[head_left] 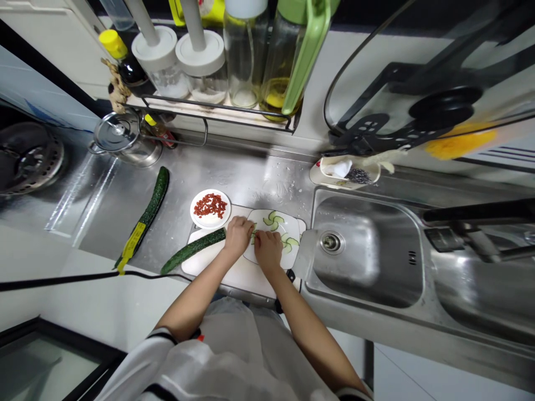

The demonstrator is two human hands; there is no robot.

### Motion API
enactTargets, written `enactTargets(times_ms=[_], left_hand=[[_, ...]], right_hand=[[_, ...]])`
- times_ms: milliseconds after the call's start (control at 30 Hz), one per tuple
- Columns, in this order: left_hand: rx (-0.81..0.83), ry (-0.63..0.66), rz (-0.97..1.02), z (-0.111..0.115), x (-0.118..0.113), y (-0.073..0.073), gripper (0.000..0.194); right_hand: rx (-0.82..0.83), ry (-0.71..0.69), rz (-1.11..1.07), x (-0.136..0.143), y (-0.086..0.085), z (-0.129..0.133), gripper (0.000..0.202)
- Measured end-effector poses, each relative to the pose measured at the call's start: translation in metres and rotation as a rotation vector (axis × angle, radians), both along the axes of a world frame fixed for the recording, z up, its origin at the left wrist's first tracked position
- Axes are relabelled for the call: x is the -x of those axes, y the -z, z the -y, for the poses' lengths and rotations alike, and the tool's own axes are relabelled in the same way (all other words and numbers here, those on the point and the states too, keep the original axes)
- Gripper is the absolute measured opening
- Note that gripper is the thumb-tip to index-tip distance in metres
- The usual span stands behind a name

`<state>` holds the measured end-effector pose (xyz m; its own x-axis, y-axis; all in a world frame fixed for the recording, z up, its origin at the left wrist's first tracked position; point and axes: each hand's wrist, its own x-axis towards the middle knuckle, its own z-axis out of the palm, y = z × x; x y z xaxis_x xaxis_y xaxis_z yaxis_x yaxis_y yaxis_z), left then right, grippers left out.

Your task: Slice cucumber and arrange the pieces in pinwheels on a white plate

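Left hand (238, 236) and right hand (268, 249) close together at white plate (289, 224); fingers of both bent, opening and hold cannot be told. Cucumber slices (273, 219) in pinwheels on plate. Plate over cutting board (201, 265) on worktop (242, 167). Cucumber (194, 249) beside left hand.

The person wears a pale grey-white top (234, 362), its front thin, slightly sheer and softly creased. The left sleeve (140, 356) is short and whitish, finished with a narrow black band (164, 333) at the hem; the right sleeve (355, 395), mostly cut off by the view, shows dark trim too. A small bright red mark (201, 338) sits on the left side of the front. Forearms, left hand (238, 238) and right hand (268, 249) are bare.
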<state>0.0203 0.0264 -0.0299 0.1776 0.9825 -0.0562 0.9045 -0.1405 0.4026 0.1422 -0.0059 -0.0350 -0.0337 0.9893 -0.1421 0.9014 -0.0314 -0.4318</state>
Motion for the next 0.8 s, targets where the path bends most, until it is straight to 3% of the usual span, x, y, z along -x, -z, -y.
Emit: enactTargets(times_ms=[267, 400, 567, 800], left_hand=[[-0.041, -0.07, 0.136, 0.009, 0.012, -0.007, 0.021], [-0.084, -0.283, 0.052, 0.013, 0.037, -0.011, 0.025], [-0.01, -0.498, -0.12, 0.007, 0.071, -0.006, 0.026], [0.031, -0.529, -0.125, -0.008, 0.079, 0.006, 0.026]], right_hand=[[-0.041, -0.033, -0.015, -0.006, -0.001, 0.006, 0.021], [-0.044, -0.036, -0.033, -0.012, -0.005, 0.012, 0.022], [-0.043, -0.038, -0.056, -0.018, -0.01, 0.022, 0.022], [-0.065, -0.06, -0.062, -0.022, -0.011, 0.029, 0.022]])
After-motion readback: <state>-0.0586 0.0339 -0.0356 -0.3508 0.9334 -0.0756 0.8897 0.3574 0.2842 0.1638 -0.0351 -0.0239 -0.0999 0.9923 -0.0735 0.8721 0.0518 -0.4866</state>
